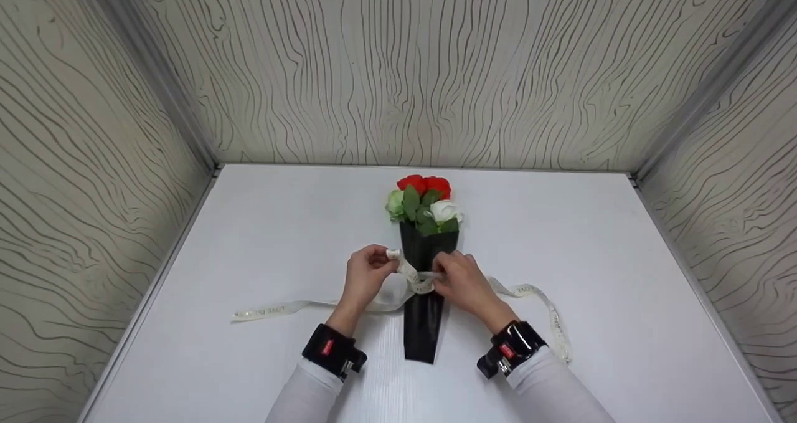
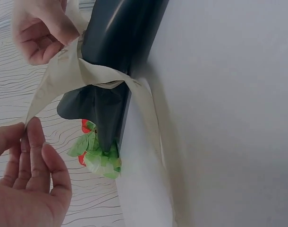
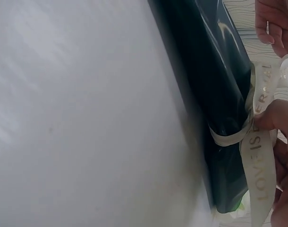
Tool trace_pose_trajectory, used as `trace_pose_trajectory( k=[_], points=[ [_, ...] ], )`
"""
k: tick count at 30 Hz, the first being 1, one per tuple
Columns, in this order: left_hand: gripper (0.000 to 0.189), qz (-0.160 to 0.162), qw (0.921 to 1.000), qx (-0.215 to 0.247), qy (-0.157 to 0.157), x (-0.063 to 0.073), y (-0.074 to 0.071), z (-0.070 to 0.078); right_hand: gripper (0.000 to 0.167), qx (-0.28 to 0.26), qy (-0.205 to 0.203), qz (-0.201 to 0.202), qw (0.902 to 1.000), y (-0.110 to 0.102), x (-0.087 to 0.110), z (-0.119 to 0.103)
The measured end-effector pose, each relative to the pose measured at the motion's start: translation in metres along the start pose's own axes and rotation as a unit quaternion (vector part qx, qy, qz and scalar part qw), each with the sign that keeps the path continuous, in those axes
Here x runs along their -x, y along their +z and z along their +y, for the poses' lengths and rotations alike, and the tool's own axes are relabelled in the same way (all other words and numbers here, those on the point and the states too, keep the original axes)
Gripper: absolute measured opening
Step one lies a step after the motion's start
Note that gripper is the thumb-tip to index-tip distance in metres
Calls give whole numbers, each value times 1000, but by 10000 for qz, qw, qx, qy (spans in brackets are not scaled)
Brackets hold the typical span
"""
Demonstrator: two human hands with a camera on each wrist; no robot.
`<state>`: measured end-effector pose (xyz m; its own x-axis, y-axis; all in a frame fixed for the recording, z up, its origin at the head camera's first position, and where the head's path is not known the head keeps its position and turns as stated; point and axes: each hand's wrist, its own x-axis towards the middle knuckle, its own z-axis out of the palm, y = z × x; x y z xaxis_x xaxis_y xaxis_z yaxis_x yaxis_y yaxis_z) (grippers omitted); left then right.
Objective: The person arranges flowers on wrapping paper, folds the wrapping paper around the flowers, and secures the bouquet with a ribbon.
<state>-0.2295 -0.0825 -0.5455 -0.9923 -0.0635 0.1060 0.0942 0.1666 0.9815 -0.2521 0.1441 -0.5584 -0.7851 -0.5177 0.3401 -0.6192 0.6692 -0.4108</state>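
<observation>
A bouquet in black wrapping paper [image 1: 422, 329] lies on the table, flowers toward the back: red roses [image 1: 437, 187], a white rose [image 1: 444, 211] and a pale green one [image 1: 395, 205]. Cream ribbon [image 2: 101, 73] with gold lettering circles the wrap at its middle. My left hand [image 1: 366, 276], left of the bouquet, pinches a raised length of this ribbon between thumb and fingertips. Over the wrap's right side, my right hand [image 1: 464, 283] pinches the ribbon close to where it crosses; in the right wrist view the thumb [image 3: 276, 116] presses on the lettered band.
One ribbon tail [image 1: 268, 312] stretches left across the white table [image 1: 187, 361]. Another tail [image 1: 529, 290] curves right and toward the front, past the right wrist. Wood-grain patterned panels [image 1: 398, 68] stand behind and at both sides.
</observation>
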Motion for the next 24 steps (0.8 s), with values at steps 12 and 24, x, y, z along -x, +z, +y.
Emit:
trace_pose_trajectory(
  k=[12, 24],
  points=[
    [13, -566, 9975, 422, -100, 7, 2, 11, 25, 646, -549, 456, 9954, 12, -3, 6],
    [10, -1978, 9764, 862, -31, 24, 0, 27, 24, 1407, -689, 1300, 9791, 26, -10, 8]
  ],
)
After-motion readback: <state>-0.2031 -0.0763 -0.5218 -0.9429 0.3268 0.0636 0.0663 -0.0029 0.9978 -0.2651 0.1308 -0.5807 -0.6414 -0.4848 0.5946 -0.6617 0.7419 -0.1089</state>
